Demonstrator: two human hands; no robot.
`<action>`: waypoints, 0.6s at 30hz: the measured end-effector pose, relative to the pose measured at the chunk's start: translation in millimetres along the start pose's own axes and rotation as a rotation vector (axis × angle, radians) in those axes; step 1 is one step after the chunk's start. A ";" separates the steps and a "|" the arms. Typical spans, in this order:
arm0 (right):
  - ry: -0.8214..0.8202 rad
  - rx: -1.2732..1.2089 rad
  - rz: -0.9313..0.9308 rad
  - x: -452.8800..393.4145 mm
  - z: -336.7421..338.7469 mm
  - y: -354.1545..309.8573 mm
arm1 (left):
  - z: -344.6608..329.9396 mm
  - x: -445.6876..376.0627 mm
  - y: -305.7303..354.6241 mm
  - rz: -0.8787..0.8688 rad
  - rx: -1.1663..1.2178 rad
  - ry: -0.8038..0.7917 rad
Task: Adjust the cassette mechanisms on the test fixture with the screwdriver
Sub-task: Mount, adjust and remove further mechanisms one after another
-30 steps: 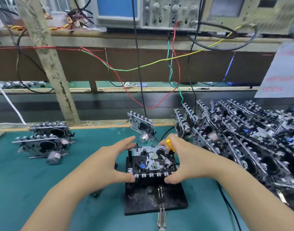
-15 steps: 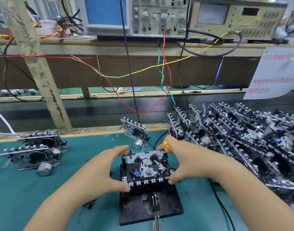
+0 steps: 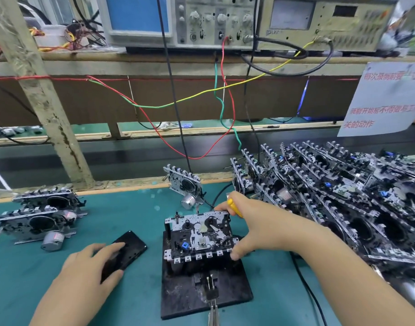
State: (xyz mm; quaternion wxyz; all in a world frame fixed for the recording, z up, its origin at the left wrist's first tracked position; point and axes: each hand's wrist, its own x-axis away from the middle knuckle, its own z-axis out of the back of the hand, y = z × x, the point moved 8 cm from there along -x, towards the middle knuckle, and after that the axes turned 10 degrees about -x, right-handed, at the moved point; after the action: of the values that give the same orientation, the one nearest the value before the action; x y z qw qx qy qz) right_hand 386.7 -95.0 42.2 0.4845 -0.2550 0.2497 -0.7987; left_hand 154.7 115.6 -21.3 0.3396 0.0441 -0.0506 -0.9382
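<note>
Teal matting covers the bench (image 3: 136, 208), and in the head view, the only one we have, we see the black test fixture (image 3: 225, 290) set near the front edge, probably so both hands can reach it squarely. A cassette mechanism (image 3: 199, 234) sits on top of the fixture, key row toward us.

Our right hand (image 3: 256, 222) is clamped across that mechanism, thumb on its near right corner and fingers over the far edge. We judge this grip steadies or seats the unit. The same hand also keeps the yellow screwdriver (image 3: 234, 208) tucked in its fingers, likely so the tool is ready at once.

Our left hand (image 3: 91, 264) lies with fingers fairly straight on a black cassette (image 3: 129, 248), which rests on the mat just left of the fixture. We take it as about to be picked up for loading.

Finished or waiting units sit apart: a small stack (image 3: 39, 220) toward the left edge, a large pile (image 3: 343, 201) along the right side, and one mechanism (image 3: 183, 184) propped near the back edge.

The screwdriver's shaft and tip are hidden by the hand. We cannot tell which screw is meant. The tool (image 3: 212, 314) at the fixture's front is cut off by the frame.
</note>
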 end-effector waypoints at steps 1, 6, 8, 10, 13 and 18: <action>0.001 0.001 0.001 0.1 -0.3 0.5 | 2.1 -0.2 -1.6 0.020 0.026 -0.002; -0.002 0.000 -0.003 1.2 0.3 -1.6 | 35.2 3.2 9.8 0.019 0.423 0.183; 0.003 0.004 -0.005 1.6 1.8 -2.4 | 59.3 2.7 37.7 -0.074 0.562 0.254; 0.004 -0.003 -0.005 2.5 2.0 -2.8 | 74.9 0.0 78.5 -0.259 0.532 0.225; 0.018 -0.014 -0.012 4.1 2.4 -2.1 | 76.0 -6.9 128.7 -0.472 0.338 0.120; 0.054 0.022 -0.047 4.9 2.0 2.7 | 65.3 -17.1 148.7 -0.563 0.256 0.070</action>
State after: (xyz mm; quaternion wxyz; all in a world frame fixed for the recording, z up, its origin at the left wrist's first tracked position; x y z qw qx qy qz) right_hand 387.7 -100.9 42.8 0.4615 -0.2337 0.2479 -0.8191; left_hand 254.2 17.2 62.8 0.0595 0.1311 -0.1422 -0.9793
